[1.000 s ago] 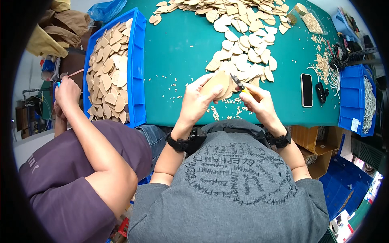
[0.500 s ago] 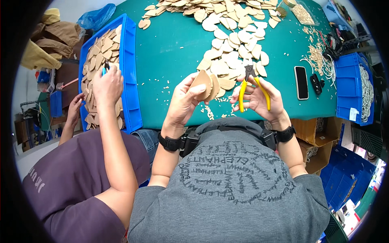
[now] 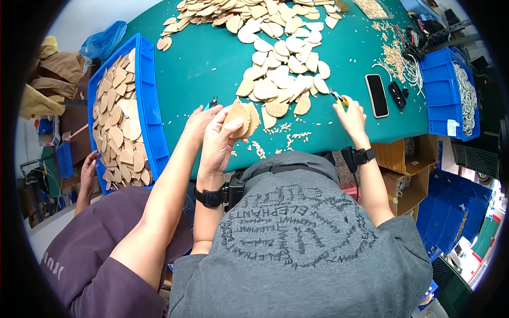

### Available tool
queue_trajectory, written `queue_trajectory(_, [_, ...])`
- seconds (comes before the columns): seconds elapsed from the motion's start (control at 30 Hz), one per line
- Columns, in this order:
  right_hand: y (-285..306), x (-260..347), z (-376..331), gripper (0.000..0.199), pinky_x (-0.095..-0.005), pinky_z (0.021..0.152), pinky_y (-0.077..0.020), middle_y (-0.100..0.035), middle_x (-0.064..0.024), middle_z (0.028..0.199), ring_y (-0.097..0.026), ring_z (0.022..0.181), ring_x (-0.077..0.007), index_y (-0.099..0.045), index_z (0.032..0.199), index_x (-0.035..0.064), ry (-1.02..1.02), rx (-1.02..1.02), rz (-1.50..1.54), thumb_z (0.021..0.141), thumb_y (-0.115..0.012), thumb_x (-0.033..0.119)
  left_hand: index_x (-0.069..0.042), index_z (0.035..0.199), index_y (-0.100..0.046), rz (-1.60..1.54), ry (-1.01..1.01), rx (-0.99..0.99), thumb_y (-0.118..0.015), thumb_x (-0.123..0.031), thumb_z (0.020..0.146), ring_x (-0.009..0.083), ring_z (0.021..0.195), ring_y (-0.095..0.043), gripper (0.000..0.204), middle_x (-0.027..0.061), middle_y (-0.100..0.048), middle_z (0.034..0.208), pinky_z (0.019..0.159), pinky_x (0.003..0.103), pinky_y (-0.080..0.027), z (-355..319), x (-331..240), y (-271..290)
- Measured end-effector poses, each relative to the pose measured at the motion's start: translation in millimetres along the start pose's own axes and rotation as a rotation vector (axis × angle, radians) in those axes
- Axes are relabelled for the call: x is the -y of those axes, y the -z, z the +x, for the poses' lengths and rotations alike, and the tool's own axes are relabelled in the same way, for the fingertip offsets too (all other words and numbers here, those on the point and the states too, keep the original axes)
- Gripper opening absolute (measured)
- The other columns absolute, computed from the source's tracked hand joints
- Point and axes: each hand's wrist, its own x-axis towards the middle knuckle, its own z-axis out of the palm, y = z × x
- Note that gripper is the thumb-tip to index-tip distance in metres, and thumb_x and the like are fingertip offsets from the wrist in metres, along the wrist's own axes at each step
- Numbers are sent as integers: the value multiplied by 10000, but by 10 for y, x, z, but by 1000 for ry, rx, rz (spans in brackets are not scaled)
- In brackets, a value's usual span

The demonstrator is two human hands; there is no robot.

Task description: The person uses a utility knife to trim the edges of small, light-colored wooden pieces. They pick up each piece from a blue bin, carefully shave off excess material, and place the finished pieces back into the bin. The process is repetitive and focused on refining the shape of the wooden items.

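Left hand (image 3: 218, 144): we pinch a tan wooden piece (image 3: 239, 117) upright between thumb and fingers.
Right hand (image 3: 352, 115): we close it around yellow-handled pliers (image 3: 338, 97).
Co-worker's hand (image 3: 199, 119): touching ours, on its left.
Beyond: loose wooden pieces (image 3: 281, 79) across the green worktop (image 3: 201, 63).

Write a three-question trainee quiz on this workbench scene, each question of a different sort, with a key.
1. True or false: the left hand holds tan wooden pieces above the green table.
2. What does the right hand grip? A) yellow-handled pliers B) the black phone C) a blue bag
3. Fill in: the blue tray at the person's left is filled with wooden ____.

Key
1. True. A co-worker's hand reaches in right beside it.
2. A. The phone lies flat on the table, apart from the hand.
3. Pieces, flat and tan like those piled on the table.
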Motion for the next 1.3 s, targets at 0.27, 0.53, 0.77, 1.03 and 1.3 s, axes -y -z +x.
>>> queue_trajectory(0.27, [-304,184,-92,564,-502,964,-331,-455,-188,1238,-353,1237,-353,-528,1190,55,411,-108,-106,776,-651,417,2,1210,-512,34,27,-59,-625,-174,835,92,809,-600,429,51,-616,1028,589,233,-499,-147,147,122])
queue_trajectory(0.53, [-784,1719,-162,330,-396,676,-497,-652,-174,754,-643,737,-312,-646,888,15,759,583,253,807,-623,334,-10,1219,-515,19,109,-52,-630,-181,839,74,828,-592,433,32,-617,1034,607,210,-487,-350,268,272])
queue_trajectory(0.77, [-1530,2586,-77,509,-422,718,-522,-642,-217,878,-644,812,-348,-557,954,-66,632,368,15,772,-658,398,-10,1201,-513,-9,-19,-234,-619,-194,867,66,820,-602,395,38,-622,1021,561,184,-473,-647,255,502])
queue_trajectory(1.03, [-1348,2419,-74,306,-332,573,-441,-585,-103,720,-565,630,-204,-545,1043,25,518,435,543,771,-540,167,-14,1134,-550,164,-130,-364,-619,-270,884,47,728,-593,364,21,-633,906,491,165,-430,-848,10,772])
queue_trajectory(1.3, [-435,2404,-858,334,-251,589,-365,-382,48,635,-403,596,-82,-538,1066,59,52,842,1464,951,-447,360,-27,1119,-548,138,-244,-268,-598,-256,899,58,745,-605,322,25,-630,938,517,168,-440,-777,-15,1049])
